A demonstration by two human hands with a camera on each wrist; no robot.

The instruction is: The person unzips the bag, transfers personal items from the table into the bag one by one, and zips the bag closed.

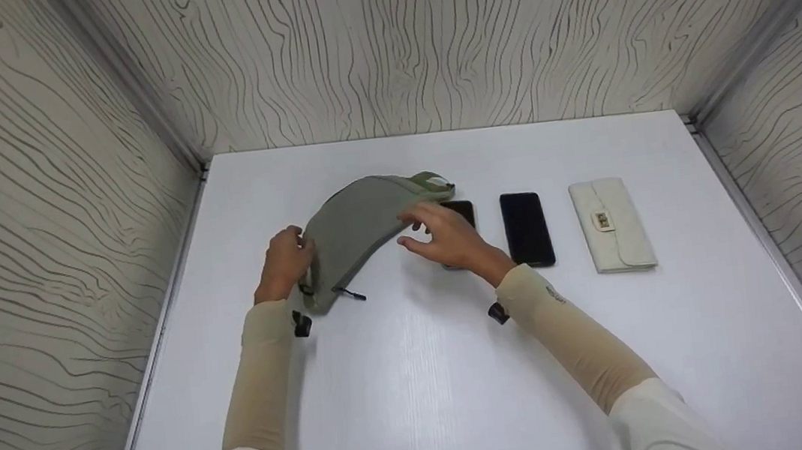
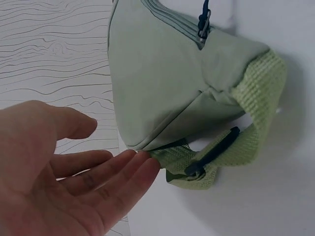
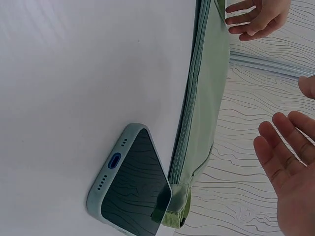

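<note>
A grey-green waist bag (image 1: 362,218) lies in an arc on the white table, its zipper (image 3: 189,113) shown in the right wrist view. My left hand (image 1: 284,261) is at the bag's left end, fingers extended. In the left wrist view its fingertips (image 2: 147,167) meet or nearly meet the folded green strap (image 2: 241,152); contact is hard to tell. Above the bag's right half, my right hand (image 1: 447,235) hovers with loosely bent, spread fingers and holds nothing. Partly hidden behind that hand, a phone (image 1: 461,210) in a pale case lies against the bag's right end.
To the right lies a second dark phone (image 1: 527,229). Farther right is a cream wallet (image 1: 612,225) with a metal clasp. Wood-patterned panels (image 1: 395,44) close off the back and both sides of the white table (image 1: 405,390).
</note>
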